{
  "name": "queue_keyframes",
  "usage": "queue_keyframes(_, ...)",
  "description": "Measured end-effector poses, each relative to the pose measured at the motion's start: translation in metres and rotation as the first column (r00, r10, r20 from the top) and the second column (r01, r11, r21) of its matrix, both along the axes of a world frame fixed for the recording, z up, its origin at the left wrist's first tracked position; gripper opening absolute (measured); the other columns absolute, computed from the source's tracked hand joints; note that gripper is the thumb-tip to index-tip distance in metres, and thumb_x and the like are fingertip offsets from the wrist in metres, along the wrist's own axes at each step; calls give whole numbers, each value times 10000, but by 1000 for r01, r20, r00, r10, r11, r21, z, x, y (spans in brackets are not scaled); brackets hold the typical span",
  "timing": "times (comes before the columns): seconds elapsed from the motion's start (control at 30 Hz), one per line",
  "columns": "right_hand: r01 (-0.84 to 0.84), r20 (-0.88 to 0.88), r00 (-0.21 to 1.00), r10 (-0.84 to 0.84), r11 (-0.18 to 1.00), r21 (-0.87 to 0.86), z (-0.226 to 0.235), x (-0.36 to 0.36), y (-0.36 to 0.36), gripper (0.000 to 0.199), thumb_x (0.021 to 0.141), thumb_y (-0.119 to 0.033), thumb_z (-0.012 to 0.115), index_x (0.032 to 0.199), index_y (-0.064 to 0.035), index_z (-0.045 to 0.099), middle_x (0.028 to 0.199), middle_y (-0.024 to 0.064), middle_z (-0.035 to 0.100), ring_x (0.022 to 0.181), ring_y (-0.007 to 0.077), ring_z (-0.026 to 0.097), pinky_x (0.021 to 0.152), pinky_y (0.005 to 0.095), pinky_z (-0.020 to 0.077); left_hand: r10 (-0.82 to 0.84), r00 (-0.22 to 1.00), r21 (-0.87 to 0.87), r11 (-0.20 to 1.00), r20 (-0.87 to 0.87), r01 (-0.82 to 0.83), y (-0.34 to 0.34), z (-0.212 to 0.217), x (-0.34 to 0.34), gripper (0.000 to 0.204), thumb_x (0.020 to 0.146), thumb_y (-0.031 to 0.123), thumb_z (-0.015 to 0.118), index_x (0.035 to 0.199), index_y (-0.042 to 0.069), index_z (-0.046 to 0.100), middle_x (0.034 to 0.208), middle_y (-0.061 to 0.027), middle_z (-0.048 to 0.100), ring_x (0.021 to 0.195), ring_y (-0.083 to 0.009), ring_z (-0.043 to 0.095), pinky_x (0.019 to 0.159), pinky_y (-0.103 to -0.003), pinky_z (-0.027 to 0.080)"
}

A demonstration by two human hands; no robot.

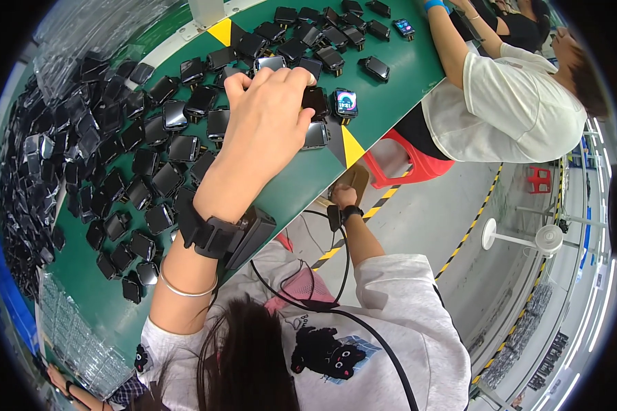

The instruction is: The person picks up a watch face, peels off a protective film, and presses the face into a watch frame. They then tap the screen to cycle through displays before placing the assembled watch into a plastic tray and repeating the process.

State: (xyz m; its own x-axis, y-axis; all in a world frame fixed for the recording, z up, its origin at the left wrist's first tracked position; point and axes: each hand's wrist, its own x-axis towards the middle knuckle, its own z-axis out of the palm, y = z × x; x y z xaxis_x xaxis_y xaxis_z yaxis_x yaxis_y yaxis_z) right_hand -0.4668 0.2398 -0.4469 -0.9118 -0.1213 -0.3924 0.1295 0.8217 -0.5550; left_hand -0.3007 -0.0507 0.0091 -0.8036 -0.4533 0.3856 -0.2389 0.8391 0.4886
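Far left there's a heap of clear plastic bags stuffed with dark parts, spilling along the edge of the green table. Below that, a clear blister tray with rows of little pockets, and a blue strip at the very rim.

Moving in, the table is covered with loose black screens, small glossy squares with short tabs, lying every which way and mostly touching each other. More of them run up toward the top past a yellow triangle mark. A second yellow triangle sits at the near table edge.

The left hand reaches across the pile, fingers curled down and pinched on one black screen at the fingertips. Wrist has a black strap with a box on it, plus a thin silver bangle lower down. Right next to that screen is a lit screen showing colours; another lit one sits further up.

The right hand hangs off the table, down by the floor, also strapped; can't tell if it's open or closed from here.

Right side: another person in a white shirt on a red stool, arms on the table. Yellow-black floor tape and a white fan beyond.
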Motion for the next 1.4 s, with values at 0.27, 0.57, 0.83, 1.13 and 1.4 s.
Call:
queue_keyframes(0.27, -227, -469, 777, -421, 507, -831, 324, 36, -105, 79, 927, -79, 542, 962, -14, 569, 939, 69, 616, 812, 122, 571, 730, 257, 456, 18, 1000, 46, 999, 24, -19, -6, -7, 0, 383, 733, 102, 712, 1084, 99, 557, 990, -35, 641, 971, -203, 558, 855, -368, 287)
queue_keyframes(0.57, -754, -827, 279, 489, 644, 127, 441, 34, -198, 142, 746, -62, 685, 888, -57, 681, 1057, 80, 605, 1004, 316, 510, 903, 385, 386, 28, 998, 103, 994, -61, -22, 3, -13, -15, 414, 667, 103, 747, 1016, 50, 530, 908, -67, 623, 912, -236, 563, 824, -393, 313)
queue_keyframes(0.83, -772, -809, 333, 484, 633, 61, 442, 44, -202, 64, 795, -27, 635, 850, -2, 615, 1015, 83, 596, 934, 259, 533, 856, 362, 420, 109, 992, 44, 993, 59, -112, 8, -7, -21, 430, 632, 113, 762, 974, 49, 509, 896, -81, 625, 872, -248, 555, 805, -394, 320)
queue_keyframes(1.13, -687, -431, 692, 579, 344, -640, 466, 20, -217, 73, 856, -18, 578, 925, 7, 578, 933, 74, 581, 826, 188, 566, 745, 296, 468, 166, 978, 128, 980, -128, -150, -20, -4, -6, 581, 649, 119, 767, 1140, 25, 470, 925, -75, 626, 943, -253, 562, 839, -405, 319)
queue_keyframes(1.4, -980, -710, 30, 704, 161, 119, 473, 20, -261, 175, 762, -10, 645, 926, 5, 585, 939, 115, 550, 897, 278, 546, 811, 330, 455, 245, 969, 60, 968, -36, -242, -50, -9, 6, 672, 667, 82, 757, 1241, 13, 414, 994, -80, 643, 976, -255, 568, 862, -410, 301)
